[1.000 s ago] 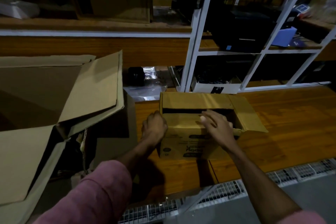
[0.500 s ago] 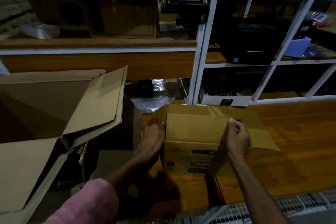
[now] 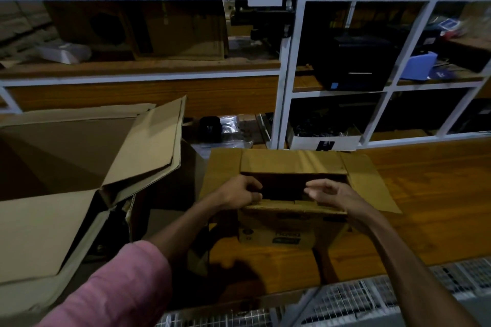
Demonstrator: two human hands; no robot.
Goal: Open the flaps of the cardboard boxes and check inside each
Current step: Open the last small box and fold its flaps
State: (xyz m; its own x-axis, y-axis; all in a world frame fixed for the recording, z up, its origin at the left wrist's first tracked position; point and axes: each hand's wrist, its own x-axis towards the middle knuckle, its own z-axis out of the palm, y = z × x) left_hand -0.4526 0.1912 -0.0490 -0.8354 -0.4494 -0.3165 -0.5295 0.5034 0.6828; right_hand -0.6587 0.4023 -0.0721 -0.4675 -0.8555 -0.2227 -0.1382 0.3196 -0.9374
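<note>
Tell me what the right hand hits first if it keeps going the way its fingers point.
The right hand points left across the small brown cardboard box's dark opening, towards the left hand. Likely it meets that hand's fingers first; the gap between looks free, though depth is unclear.

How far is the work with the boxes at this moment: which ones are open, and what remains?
Done: the large cardboard box on the left stands with its flaps spread. In hand: the small cardboard box on the wooden table has its flaps folded out; the left hand grips its near edge and the right hand hovers over the opening. Left: its inside is too dark to judge.
</note>
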